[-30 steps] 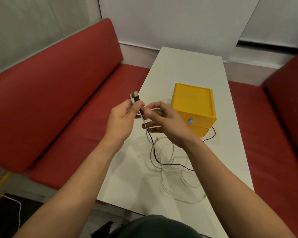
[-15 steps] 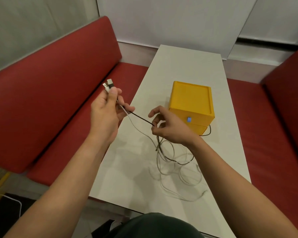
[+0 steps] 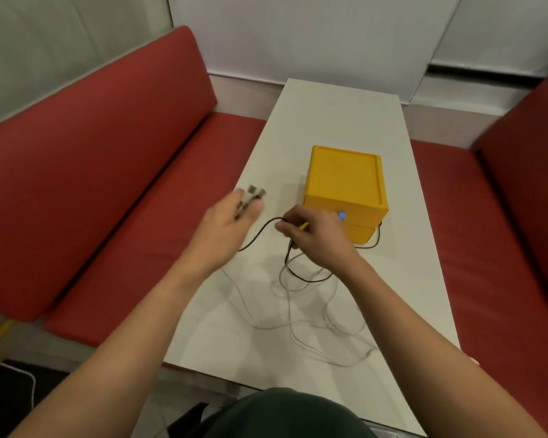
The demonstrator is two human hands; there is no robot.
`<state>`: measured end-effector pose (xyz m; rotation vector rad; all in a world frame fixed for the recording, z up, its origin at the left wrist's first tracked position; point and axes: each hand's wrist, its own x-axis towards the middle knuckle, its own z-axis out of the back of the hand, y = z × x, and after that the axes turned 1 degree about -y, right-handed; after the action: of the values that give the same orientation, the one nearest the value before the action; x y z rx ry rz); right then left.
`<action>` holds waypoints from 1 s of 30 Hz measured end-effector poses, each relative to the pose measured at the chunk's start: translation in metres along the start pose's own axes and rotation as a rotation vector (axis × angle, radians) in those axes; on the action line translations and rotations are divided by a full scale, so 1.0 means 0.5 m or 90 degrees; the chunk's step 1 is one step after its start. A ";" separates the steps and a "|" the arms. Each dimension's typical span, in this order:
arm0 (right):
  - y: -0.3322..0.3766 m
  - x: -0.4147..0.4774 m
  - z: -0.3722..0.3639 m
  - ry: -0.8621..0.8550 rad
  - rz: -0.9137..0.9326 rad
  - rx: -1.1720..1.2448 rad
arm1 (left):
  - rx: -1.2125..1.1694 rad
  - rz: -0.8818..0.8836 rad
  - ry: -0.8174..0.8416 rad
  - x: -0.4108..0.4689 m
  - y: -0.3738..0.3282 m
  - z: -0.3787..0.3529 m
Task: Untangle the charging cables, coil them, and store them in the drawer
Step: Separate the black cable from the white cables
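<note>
The left hand (image 3: pixel 225 229) clamps the metal plug ends (image 3: pixel 254 194) in its grip, and the thin black charging cable (image 3: pixel 260 230) runs rightward into the pinching grip of the right hand (image 3: pixel 318 241).

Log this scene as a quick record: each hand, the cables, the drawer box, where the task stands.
left hand: grips two plug ends, motion-blurred
right hand: pinches the black cable
white cables: loose tangle on the table
yellow drawer box: on the table, drawers look closed
task state: cables not coiled, none stored
</note>
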<state>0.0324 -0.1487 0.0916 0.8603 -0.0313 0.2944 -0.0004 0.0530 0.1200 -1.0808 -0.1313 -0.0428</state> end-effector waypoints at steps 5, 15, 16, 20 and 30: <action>-0.002 -0.008 0.001 -0.077 0.037 0.038 | 0.110 0.025 0.062 -0.007 -0.010 -0.041; -0.054 -0.028 -0.007 -0.067 0.066 0.022 | -0.159 0.022 -0.165 0.024 -0.014 0.021; -0.064 -0.035 -0.008 -0.074 0.069 0.039 | -0.182 0.011 -0.202 0.028 -0.018 0.035; -0.115 -0.055 -0.016 -0.075 0.082 -0.001 | -0.238 -0.017 -0.263 0.033 -0.036 0.085; -0.216 -0.085 -0.020 0.178 -0.040 -0.252 | -0.158 -0.043 -0.117 0.013 -0.047 0.050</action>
<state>0.0198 -0.2179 -0.0011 0.4210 0.1916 0.3338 0.0017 0.0644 0.1531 -1.3282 -0.3345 -0.0206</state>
